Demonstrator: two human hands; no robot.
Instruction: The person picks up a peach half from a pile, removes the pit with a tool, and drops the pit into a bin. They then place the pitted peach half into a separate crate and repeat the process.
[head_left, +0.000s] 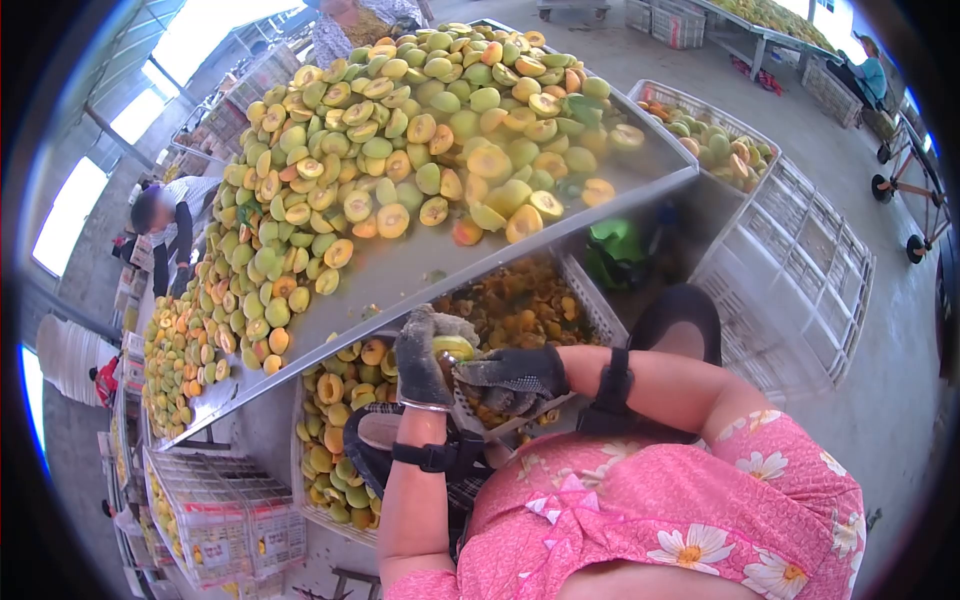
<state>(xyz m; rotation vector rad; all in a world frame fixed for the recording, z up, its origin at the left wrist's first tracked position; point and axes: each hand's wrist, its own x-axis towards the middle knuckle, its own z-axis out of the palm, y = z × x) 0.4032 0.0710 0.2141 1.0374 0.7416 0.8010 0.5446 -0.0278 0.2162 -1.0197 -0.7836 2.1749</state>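
Observation:
Both hands wear dark gloves and meet just below the edge of the metal table [400,270]. My left hand [424,360] is wrapped round a yellow-green fruit [455,348]. My right hand [512,378] is closed beside it, its fingers round a small metal tool [447,362] that touches the fruit; most of the tool is hidden. Halved fruit [390,150] with orange flesh lies heaped on the table. Under the hands stands a crate of brown-orange scraps [530,305], and a crate of fruit halves [335,410] is at its left.
White crates stand at the right [800,260] and lower left [225,520]. A fruit-filled crate [715,140] is beyond the table's right corner. A co-worker [175,220] is at the table's left side, another person [872,75] at the far right near a cart [910,190].

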